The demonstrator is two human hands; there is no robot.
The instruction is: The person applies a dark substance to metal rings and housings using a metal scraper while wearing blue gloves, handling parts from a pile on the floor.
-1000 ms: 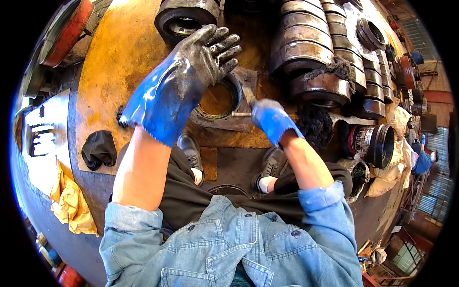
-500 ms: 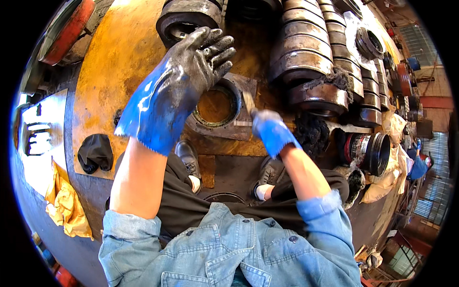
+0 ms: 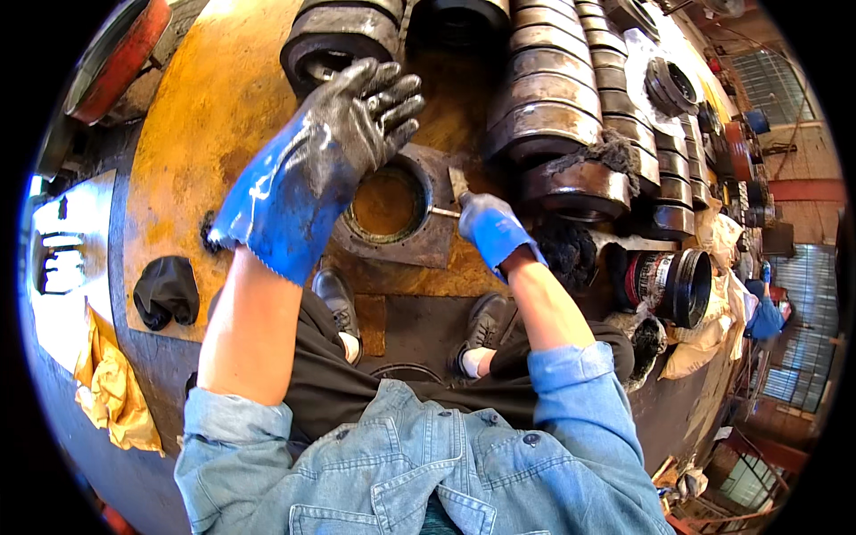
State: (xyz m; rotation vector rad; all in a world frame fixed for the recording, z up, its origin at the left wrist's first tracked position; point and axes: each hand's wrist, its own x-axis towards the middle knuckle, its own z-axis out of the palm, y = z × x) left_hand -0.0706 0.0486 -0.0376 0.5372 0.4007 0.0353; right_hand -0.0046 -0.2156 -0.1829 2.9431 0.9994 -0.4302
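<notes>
My left hand, in a wet, blackened blue glove, is raised palm up over the far left edge of a square metal plate. Its fingers are outstretched, and I see nothing in them. A dark ring with a round brown opening is on the plate. Just right of it, my gloved right hand is closed around a tool with a flat tan end. A thin metal rod also sticks out of that fist toward the ring. Whether both belong to one tool I cannot tell.
Rows of stacked metal rings stand beyond my right hand. Black fibrous waste and a can-shaped container are at right. A black cloth lies left, near crumpled yellow sheeting. My shoes are close below the plate.
The whole view has shifted slightly. My right hand has drawn a little nearer the ring, and the metal rod shows more plainly. My left hand keeps its spread, raised pose.
</notes>
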